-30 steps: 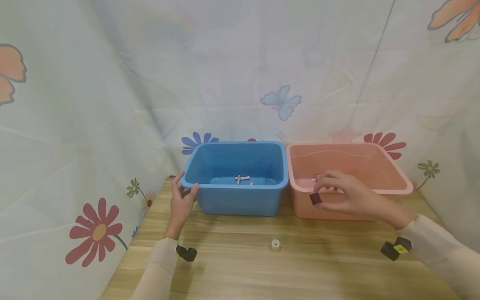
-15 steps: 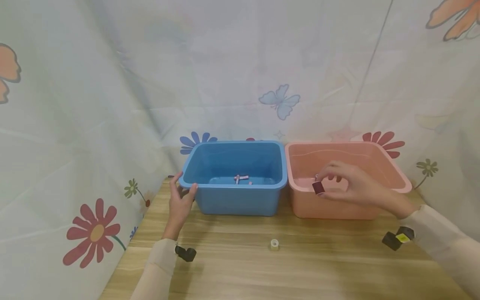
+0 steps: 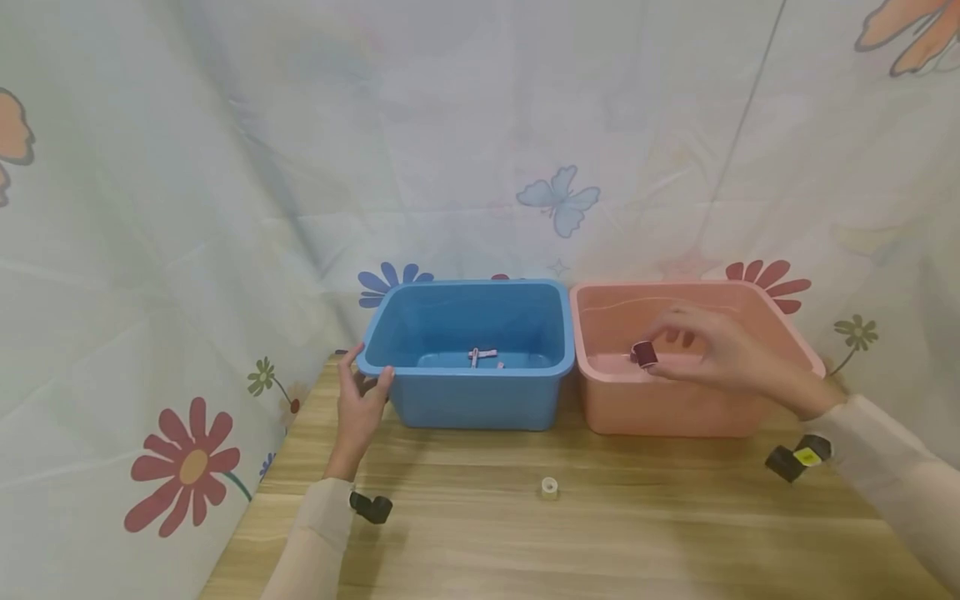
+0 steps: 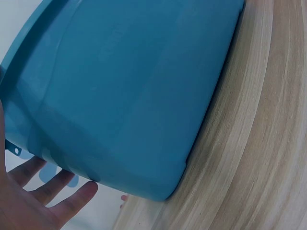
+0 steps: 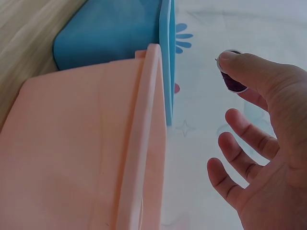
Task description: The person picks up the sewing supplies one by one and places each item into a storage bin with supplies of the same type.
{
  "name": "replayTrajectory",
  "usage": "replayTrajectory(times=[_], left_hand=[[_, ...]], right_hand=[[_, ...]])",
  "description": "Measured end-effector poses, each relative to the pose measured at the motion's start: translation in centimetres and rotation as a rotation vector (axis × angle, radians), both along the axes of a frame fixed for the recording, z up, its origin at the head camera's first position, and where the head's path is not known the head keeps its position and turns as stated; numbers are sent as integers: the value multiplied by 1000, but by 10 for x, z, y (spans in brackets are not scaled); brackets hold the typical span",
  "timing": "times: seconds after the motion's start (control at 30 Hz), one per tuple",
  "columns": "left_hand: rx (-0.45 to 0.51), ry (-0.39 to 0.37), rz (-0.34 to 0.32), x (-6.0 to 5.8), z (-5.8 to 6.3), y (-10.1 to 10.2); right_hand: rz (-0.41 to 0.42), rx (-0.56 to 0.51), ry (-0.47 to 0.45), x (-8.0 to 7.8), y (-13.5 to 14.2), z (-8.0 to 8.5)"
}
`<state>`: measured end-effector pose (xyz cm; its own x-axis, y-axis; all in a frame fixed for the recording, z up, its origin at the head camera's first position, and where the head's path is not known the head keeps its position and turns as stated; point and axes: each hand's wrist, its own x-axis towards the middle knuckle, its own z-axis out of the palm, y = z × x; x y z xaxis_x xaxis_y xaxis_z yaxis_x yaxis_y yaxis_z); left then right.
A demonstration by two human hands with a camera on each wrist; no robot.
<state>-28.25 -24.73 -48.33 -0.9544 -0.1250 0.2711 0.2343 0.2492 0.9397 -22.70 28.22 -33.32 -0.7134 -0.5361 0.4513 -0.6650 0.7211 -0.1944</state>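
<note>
Between thumb and index finger, my right hand pinches a small spool of dark maroon thread above the front rim of the pink tub. The spool's pale end rims show in the right wrist view, where the other fingers are spread apart. My left hand holds the front left corner of the blue tub, thumb at the front rim and fingers along the left side. Inside the blue tub lie several small pink pieces, two of them long and crossed.
A small cream spool stands on the wooden table in front of the tubs. The two tubs sit side by side with rims close together. A flower-and-butterfly curtain hangs behind them and down both sides.
My right hand has risen and moved slightly right, carrying the maroon spool from in front of the pink tub's wall to above its rim. The left hand stays at the blue tub's corner.
</note>
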Motion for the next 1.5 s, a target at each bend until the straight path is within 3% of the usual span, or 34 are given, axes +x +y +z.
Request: replayTrajectory(times=[0.27, 0.67, 1.5], left_hand=[[-7, 14, 5, -3, -2, 1], [-13, 6, 18, -1, -2, 0], [1, 4, 12, -2, -2, 1]], right_hand=[[-90, 43, 36, -7, 9, 3], [-84, 7, 77, -18, 20, 3], [-161, -124, -113, -28, 30, 5]])
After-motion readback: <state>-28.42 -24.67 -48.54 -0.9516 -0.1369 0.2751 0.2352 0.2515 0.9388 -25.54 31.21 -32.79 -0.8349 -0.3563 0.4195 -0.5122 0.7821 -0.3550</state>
